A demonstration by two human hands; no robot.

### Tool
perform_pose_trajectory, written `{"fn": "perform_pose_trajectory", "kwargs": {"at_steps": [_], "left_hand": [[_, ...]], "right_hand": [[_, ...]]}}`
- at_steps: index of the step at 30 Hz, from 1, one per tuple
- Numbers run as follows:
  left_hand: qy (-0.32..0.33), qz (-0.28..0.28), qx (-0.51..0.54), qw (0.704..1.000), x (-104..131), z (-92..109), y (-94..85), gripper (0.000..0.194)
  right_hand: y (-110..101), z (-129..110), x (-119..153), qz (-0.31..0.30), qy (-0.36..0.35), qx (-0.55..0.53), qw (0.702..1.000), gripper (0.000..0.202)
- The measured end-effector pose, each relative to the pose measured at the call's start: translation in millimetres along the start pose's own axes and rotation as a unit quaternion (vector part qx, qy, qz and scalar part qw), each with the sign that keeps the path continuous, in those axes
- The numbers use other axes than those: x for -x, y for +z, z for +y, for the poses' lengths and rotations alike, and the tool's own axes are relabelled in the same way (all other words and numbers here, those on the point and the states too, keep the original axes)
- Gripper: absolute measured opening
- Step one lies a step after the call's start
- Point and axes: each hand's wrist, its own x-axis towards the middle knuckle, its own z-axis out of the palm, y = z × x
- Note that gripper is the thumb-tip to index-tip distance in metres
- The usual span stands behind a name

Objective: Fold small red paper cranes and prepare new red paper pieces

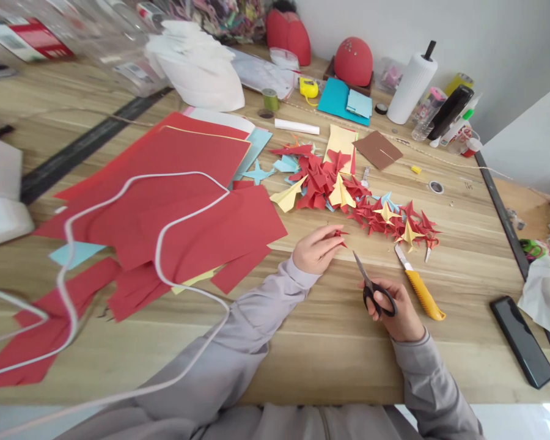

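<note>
Between the fingertips of my left hand (318,249) is a small piece of folded red paper (341,234), partly covered by the fingers. My right hand (401,315) grips black-handled scissors (371,288), fingers through the loops. The blades look closed and point up and left, a little short of the red paper. A pile of folded paper stars and planes (318,183), mostly red with some yellow and blue, lies just beyond my hands. To the right of my right hand rests a yellow utility knife (424,293) with its blade out.
Red paper sheets (201,226) spread across the left side, with a white cable (158,244) over them. A black phone-like slab (522,342) lies at the right. Farther back are a yellow tape measure (308,87), brown paper (378,150) and a white bottle-like cylinder (411,88).
</note>
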Motion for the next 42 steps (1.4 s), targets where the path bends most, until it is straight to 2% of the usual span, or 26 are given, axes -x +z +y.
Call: {"fn": "perform_pose_trajectory", "kwargs": {"at_steps": [2,7,14,18,24,28,34,42], "left_hand": [[-0.019,-0.004,0.014,1.0,-1,0,0.5,0.021],[-0.018,-0.044,0.044,0.998,0,-2,3.0,0.028],[-0.038,-0.014,0.046,0.998,2,-4,4.0,0.018],[-0.051,-0.032,0.078,0.995,3,-3,5.5,0.016],[-0.073,-0.069,0.142,0.985,3,4,6.8,0.023],[-0.076,-0.096,0.141,0.982,3,4,5.8,0.023],[-0.099,-0.104,0.137,0.98,5,6,6.3,0.021],[-0.076,-0.131,0.152,0.977,5,3,6.6,0.022]], "right_hand": [[-1,0,0,-0.003,-0.005,-0.007,1.0,0.042],[2,3,0,-0.006,-0.02,0.004,1.0,0.042],[9,3,3,-0.037,-0.06,0.022,0.997,0.046],[10,2,3,-0.066,-0.061,0.016,0.996,0.047],[9,3,1,-0.084,-0.036,0.003,0.996,0.043],[8,2,1,-0.065,-0.04,0.006,0.997,0.044],[9,3,0,-0.058,-0.023,0.007,0.998,0.043],[10,3,-2,-0.048,-0.014,-0.003,0.999,0.041]]}}
